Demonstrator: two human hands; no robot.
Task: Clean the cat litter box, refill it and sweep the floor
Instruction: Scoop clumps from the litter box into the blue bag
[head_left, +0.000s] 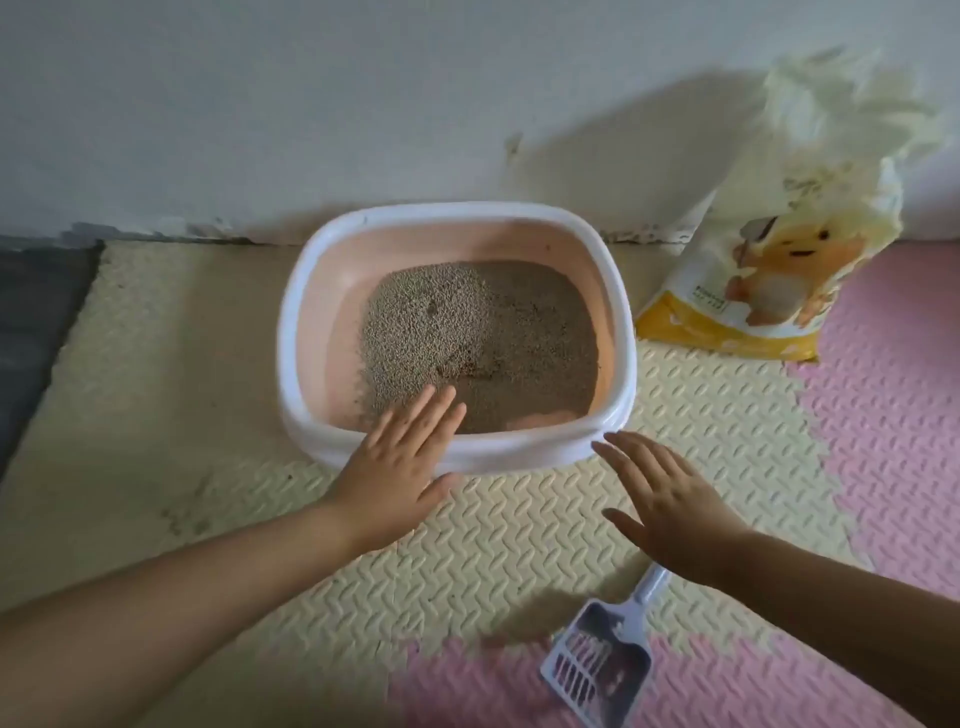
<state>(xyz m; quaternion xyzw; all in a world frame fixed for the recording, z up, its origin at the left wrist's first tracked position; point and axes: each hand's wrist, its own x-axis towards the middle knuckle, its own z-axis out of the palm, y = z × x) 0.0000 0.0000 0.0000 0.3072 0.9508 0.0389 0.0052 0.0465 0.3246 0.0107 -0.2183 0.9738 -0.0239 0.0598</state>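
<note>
A litter box with a white rim and pink inside stands on the foam mat against the wall. Grey-brown litter covers most of its bottom, with bare pink at the left. My left hand lies flat and open over the box's front rim, fingers reaching above the litter. My right hand hovers open just in front of the box's right front corner, holding nothing. A pale blue slotted scoop lies on the mat under my right forearm.
An opened yellow-and-white litter bag leans against the wall to the right of the box. The floor is cream and pink foam tiles. A dark grey mat lies at the far left.
</note>
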